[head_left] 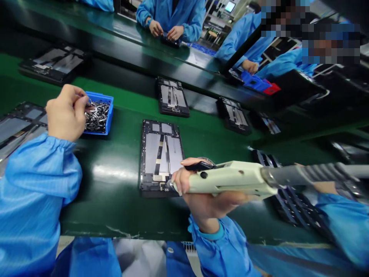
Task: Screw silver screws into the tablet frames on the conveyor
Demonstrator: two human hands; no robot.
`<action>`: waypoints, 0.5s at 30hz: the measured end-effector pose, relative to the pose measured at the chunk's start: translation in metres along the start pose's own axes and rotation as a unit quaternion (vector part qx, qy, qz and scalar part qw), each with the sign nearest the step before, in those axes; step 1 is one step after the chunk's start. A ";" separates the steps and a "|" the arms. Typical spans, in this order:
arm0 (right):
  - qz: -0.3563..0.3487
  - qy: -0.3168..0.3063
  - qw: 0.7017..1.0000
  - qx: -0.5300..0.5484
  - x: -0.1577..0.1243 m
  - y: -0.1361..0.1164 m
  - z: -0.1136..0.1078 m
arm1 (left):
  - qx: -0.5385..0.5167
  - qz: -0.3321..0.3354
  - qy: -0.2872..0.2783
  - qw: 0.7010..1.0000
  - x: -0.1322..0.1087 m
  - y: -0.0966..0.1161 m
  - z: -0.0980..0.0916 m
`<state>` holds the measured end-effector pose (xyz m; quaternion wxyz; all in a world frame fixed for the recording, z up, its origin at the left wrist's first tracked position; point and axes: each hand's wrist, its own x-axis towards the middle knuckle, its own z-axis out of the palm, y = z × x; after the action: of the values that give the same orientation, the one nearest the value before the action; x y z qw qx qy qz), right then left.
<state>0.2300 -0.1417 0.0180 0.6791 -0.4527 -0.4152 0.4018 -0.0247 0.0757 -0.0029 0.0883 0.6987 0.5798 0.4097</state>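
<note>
Left hand (67, 115): fingers pinch small metal parts (98, 115) at the blue bin (108, 100). Right hand (201, 194): fingers wrap the screwdriver (230, 179), tip on the open tablet (160, 154) just left of them; more tablets (172, 96) lie beyond.

Blue bin (108, 100); cream screwdriver (230, 177); green belt (115, 181); black tablet frame (143, 154), panel perhaps grey.

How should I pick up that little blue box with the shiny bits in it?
Take the blue box by its near and far walls, pinching just under the rim, and come from its right side: the left hand is pinching shiny bits over the left end. It is open on top and full, so probably best kept level. The right hand holds the screwdriver.
</note>
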 end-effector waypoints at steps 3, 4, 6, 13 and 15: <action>-0.012 -0.003 1.000 -0.004 0.003 0.005 -0.003 | -0.117 0.000 -0.035 0.993 -0.002 0.012 -0.001; -0.014 0.001 1.000 -0.003 0.004 0.006 -0.005 | -0.147 -0.001 -0.042 0.988 -0.003 0.019 -0.001; -0.012 0.005 1.000 0.000 0.005 0.005 -0.007 | -0.188 0.009 -0.069 0.980 -0.009 0.035 0.001; 0.054 -0.016 0.998 0.007 0.007 0.001 0.002 | -0.247 0.143 -0.293 0.913 -0.059 0.110 0.049; 0.055 -0.008 0.998 0.011 0.008 0.002 0.005 | -0.275 0.170 -0.361 0.875 -0.079 0.126 0.072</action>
<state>0.2275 -0.1322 0.0189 0.6576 -0.4644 -0.3901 0.4469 0.1175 -0.0077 -0.0118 0.4095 0.8332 0.2437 0.2807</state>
